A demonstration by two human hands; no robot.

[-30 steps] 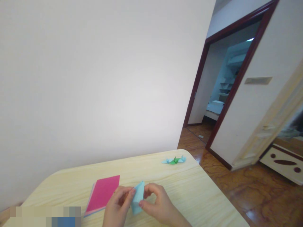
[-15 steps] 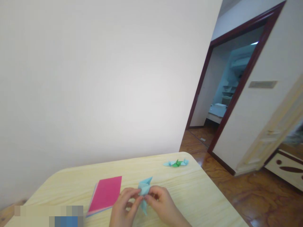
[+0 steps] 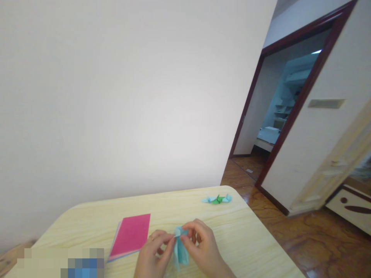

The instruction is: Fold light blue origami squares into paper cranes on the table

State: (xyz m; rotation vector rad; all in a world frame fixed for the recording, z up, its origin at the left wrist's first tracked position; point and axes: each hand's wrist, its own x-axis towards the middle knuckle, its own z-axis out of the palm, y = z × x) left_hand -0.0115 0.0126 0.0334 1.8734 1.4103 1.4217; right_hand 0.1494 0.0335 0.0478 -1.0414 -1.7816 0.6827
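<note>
Between my hands, above the front part of the table, is a light blue folded paper (image 3: 182,253) with a long loose part hanging down. My left hand (image 3: 155,251) pinches its left edge between thumb and fingertips. On the other side, my right hand (image 3: 203,245) grips the upper right of the same paper with thumb and index finger. A stack of paper sheets (image 3: 131,233), bright pink on top, lies just left of my left hand. Small folded paper pieces, a green one (image 3: 218,199) between light blue ones (image 3: 227,198), sit near the table's far right corner.
The pale wood-grain table (image 3: 246,239) has rounded corners and stands against a white wall (image 3: 130,96). To the right are a wooden floor (image 3: 313,239) and a dark red door frame (image 3: 304,96). A blurred-out patch (image 3: 82,266) covers the lower left.
The light blue paper has gone from a compact shape with pointed ends above and below to a more opened one hanging downward. Both hands stay on it; the right has shifted slightly up.
</note>
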